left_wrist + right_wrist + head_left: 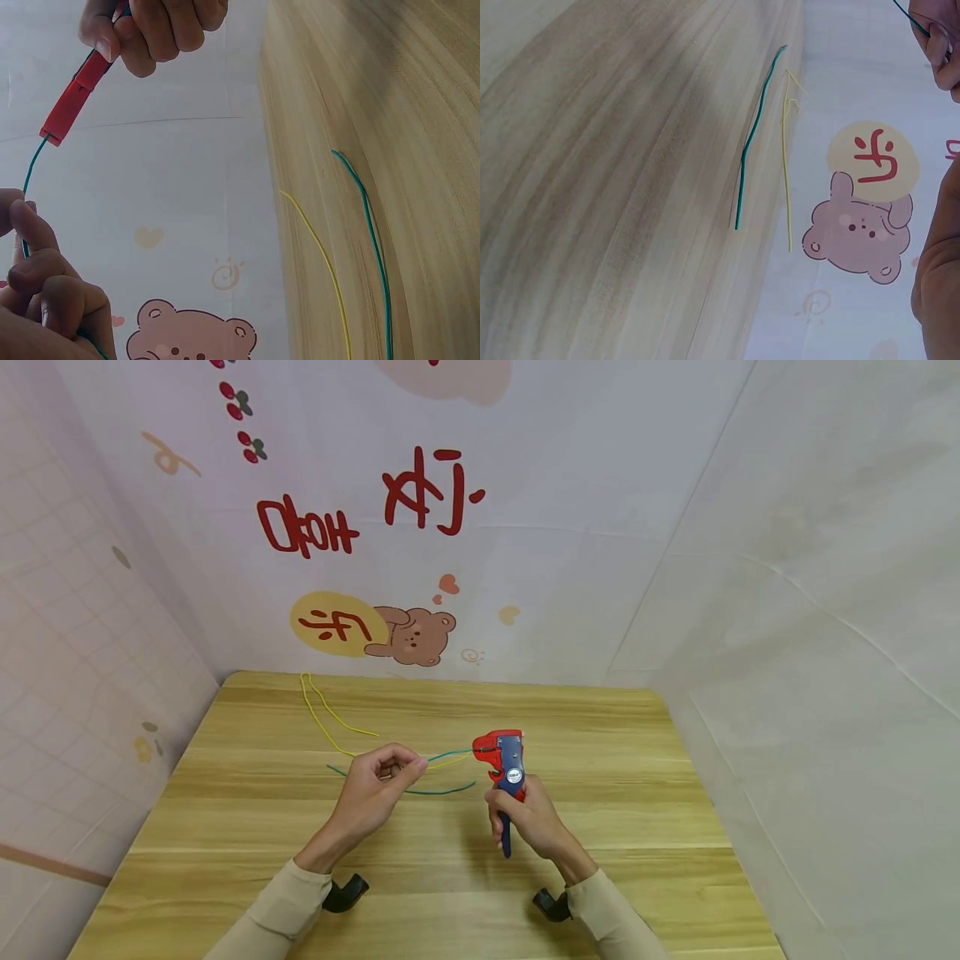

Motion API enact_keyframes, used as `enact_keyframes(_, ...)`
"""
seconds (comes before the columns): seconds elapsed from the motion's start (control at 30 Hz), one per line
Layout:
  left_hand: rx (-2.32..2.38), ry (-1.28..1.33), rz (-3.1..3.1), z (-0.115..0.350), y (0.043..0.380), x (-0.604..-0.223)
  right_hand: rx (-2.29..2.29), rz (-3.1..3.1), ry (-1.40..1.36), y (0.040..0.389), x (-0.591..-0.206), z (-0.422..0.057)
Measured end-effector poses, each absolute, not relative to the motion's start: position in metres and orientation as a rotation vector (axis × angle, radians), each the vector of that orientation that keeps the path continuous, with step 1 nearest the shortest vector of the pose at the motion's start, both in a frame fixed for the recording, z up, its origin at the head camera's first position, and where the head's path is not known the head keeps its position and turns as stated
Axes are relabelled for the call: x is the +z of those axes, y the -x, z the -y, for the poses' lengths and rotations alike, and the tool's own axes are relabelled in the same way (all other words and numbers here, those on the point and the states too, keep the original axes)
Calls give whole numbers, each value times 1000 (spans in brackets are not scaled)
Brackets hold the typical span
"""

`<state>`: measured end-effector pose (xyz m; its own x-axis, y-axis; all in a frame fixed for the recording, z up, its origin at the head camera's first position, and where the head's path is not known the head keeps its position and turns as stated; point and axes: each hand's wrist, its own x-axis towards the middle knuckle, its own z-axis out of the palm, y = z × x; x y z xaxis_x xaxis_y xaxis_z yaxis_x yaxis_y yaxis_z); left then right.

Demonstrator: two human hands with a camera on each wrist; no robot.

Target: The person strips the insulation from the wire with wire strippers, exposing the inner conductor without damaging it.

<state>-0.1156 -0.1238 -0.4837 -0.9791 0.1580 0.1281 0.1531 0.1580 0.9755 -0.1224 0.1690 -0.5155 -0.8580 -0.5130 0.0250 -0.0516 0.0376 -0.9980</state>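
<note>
My right hand [531, 820] grips the dark blue handle of a red and blue wire stripper [512, 752], its head pointing left above the table. Left of it, my left hand [375, 787] pinches a thin green wire [30, 169] between thumb and fingers. The far end of this wire meets the stripper's red nose; how deep it sits inside cannot be made out. Below the hands, a second green wire [375, 240] lies on the table. Beside it is a yellow wire [322, 251], bent back in a loop near the table's far edge.
The wood-grain table [615, 860] ends at a pale printed wall sheet [570, 593] at the back, with more sheeting on both sides. A black mount [346, 893] sits at the left wrist and another black mount [552, 905] at the right.
</note>
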Motion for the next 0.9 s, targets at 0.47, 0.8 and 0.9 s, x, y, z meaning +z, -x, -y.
enact_keyframes(0.47, 2040, -317, -2382, 121, 115, -484, -1878, -2006, 561, 122, -513, -168)
enact_keyframes(0.8, 2046, -278, -2373, 120, 115, -484, -1885, -2022, 518, 121, -515, -166)
enact_keyframes(0.9, 2041, -270, -2373, 120, 115, -483, -1896, -2017, 507, 121, -515, -164)
